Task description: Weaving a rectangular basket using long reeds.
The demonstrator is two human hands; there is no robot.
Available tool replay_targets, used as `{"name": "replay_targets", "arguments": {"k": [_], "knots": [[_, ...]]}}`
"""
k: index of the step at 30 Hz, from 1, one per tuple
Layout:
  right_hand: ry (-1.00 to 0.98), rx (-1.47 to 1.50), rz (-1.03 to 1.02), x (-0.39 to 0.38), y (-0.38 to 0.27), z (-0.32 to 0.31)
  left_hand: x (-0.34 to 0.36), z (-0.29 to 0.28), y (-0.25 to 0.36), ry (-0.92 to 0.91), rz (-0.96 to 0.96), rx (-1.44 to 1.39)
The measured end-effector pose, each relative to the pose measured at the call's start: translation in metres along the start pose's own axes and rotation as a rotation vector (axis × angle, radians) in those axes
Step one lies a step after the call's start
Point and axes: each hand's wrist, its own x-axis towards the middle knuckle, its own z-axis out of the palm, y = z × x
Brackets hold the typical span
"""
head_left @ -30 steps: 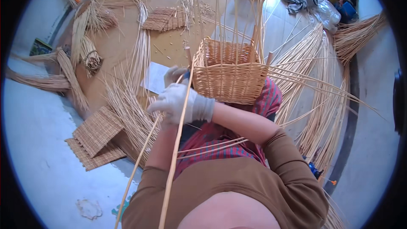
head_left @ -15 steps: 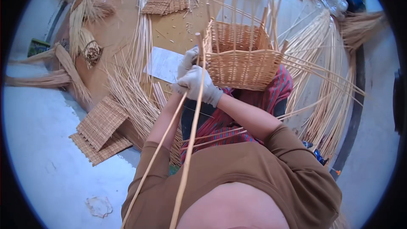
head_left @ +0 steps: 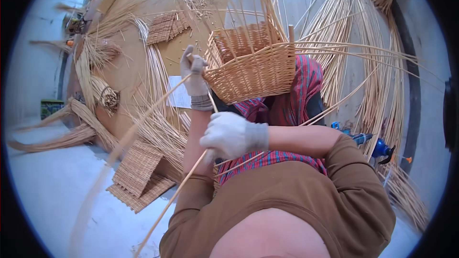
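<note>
A woven wicker basket rests tilted on my lap, its tall upright stakes fanning away from me. My left hand, in a pale glove, is closed round the basket's near left corner, with one finger raised. Below it, my gloved right hand is closed round a thin wicker rod. That rod runs from the left hand's wrist through the right fist and down to the lower left. Another rod leaves the left hand toward the lower left, its far end smeared by motion.
Bundles of loose rods lie on the floor at the right and left. Woven mats sit at the lower left, and smaller woven panels farther off. A paper sheet lies beyond my left wrist. Blue tools are at right.
My hands were together at the basket's corner; now the right hand has come down toward me along a rod. The other rod has swung left. The basket appears farther left and more tilted.
</note>
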Motion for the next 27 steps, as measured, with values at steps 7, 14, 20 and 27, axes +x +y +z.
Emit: {"name": "replay_targets", "arguments": {"k": [7,14,20,27], "knots": [[0.890,1.209,0.325,-0.062,0.154,-0.077,-0.007,0.002,0.004,-0.173,-0.151,-0.546],[0.705,0.520,0.608,-0.066,0.120,-0.097,-0.021,-0.028,-0.020,-0.104,-0.062,0.446],[0.810,0.112,0.697,-0.062,0.125,-0.083,-0.018,-0.023,-0.035,-0.173,-0.017,0.407],[0.781,-0.215,0.323,-0.065,0.079,-0.047,-0.020,-0.017,-0.036,-0.072,0.168,0.619]]}}
